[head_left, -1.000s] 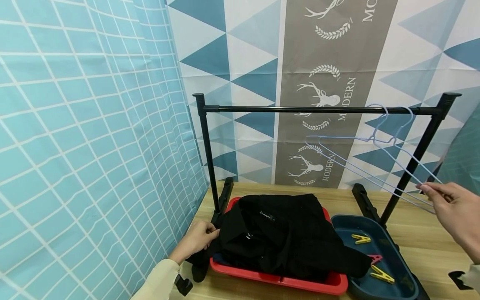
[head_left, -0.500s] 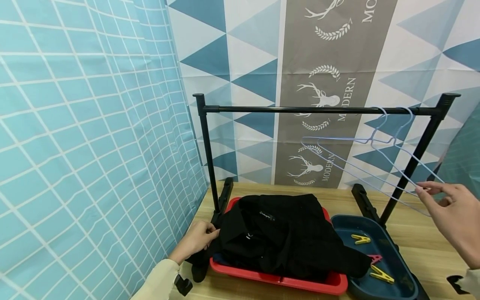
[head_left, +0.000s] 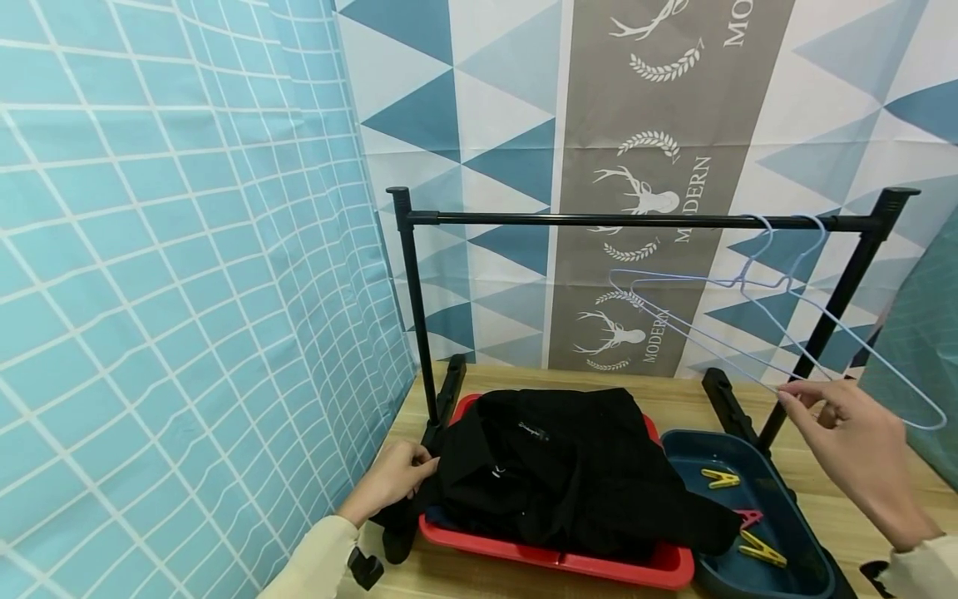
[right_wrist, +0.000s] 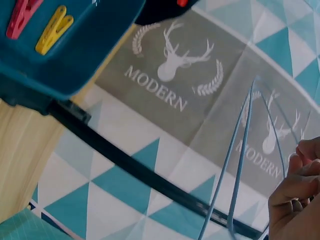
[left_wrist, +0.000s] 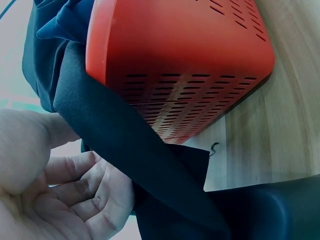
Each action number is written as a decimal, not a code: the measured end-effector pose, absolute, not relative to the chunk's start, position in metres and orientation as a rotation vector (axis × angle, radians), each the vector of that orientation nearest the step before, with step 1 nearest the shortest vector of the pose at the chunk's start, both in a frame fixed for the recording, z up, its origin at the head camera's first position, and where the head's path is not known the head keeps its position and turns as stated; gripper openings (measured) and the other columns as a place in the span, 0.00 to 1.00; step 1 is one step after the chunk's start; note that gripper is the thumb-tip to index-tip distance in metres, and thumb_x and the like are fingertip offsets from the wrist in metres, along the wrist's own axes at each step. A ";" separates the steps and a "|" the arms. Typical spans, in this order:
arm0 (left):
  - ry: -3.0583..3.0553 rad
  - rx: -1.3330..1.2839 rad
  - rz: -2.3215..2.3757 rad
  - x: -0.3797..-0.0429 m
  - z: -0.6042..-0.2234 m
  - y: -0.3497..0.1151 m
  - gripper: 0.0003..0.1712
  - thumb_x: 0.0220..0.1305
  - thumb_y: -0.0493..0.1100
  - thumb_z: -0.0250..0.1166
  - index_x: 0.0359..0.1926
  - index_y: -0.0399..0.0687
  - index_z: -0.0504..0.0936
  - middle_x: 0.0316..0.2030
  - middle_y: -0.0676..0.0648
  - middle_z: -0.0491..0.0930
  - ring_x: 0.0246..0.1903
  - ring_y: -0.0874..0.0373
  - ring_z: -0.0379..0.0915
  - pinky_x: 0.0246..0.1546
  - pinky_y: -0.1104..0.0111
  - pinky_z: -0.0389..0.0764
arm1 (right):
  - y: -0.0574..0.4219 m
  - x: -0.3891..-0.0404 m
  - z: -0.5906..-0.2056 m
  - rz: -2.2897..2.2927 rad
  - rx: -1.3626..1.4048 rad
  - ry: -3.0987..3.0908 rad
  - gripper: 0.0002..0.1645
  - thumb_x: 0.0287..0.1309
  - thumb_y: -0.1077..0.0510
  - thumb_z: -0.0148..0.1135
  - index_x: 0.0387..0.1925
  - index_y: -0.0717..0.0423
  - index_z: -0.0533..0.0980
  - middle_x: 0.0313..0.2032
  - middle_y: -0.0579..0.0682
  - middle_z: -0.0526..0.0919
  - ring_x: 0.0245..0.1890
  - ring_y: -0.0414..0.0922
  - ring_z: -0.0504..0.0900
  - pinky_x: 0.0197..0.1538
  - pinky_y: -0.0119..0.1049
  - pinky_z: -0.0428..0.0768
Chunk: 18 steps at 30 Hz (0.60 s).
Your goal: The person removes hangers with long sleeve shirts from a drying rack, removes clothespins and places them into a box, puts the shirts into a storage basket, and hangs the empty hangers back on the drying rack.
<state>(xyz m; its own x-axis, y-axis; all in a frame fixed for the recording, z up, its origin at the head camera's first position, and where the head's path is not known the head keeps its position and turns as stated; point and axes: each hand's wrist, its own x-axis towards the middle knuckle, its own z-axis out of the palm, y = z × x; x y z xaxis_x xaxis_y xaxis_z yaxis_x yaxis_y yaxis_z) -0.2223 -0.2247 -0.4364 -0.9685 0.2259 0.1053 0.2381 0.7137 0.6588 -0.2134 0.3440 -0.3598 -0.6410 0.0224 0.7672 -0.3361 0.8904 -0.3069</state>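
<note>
In the head view a black shirt [head_left: 554,474] with a small label lies heaped over a red basket [head_left: 557,560]. My left hand [head_left: 398,478] holds a part of it that hangs past the basket's left side. The left wrist view shows curled fingers [left_wrist: 100,200] at the dark cloth [left_wrist: 120,125]; their tips are hidden behind it. At right, my right hand [head_left: 853,441] pinches the lower wire of a pale blue hanger [head_left: 771,237] whose hook is over the rail. A second hanger [head_left: 823,237] hangs beside it, its near end [head_left: 935,424] out past my hand.
A black rack with a crossbar [head_left: 569,219] stands behind the basket. Right of the basket is a dark blue tray [head_left: 674,443] holding yellow clothespins [head_left: 721,478] and a pink one. A tiled-pattern curtain [head_left: 187,291] borders the left.
My right hand has moved left and slightly down along the hangers. The second hanger's near end now shows to the right of it. My left hand and the shirt stay put.
</note>
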 end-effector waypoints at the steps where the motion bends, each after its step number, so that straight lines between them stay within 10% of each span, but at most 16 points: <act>1: -2.896 -0.390 -1.115 -0.222 -0.436 -0.225 0.19 0.75 0.44 0.63 0.23 0.48 0.81 0.14 0.53 0.72 0.15 0.60 0.72 0.19 0.67 0.75 | 0.341 -0.214 -0.362 0.545 0.241 -2.221 0.07 0.62 0.64 0.71 0.41 0.63 0.85 0.32 0.56 0.79 0.24 0.35 0.64 0.24 0.28 0.61; 18: -2.878 -0.395 -1.159 -0.223 -0.439 -0.226 0.19 0.75 0.45 0.63 0.23 0.48 0.81 0.15 0.52 0.72 0.15 0.59 0.72 0.18 0.67 0.75 | 0.287 -0.216 -0.411 0.550 0.487 -2.321 0.11 0.52 0.66 0.78 0.36 0.52 0.85 0.28 0.41 0.78 0.21 0.31 0.64 0.23 0.29 0.64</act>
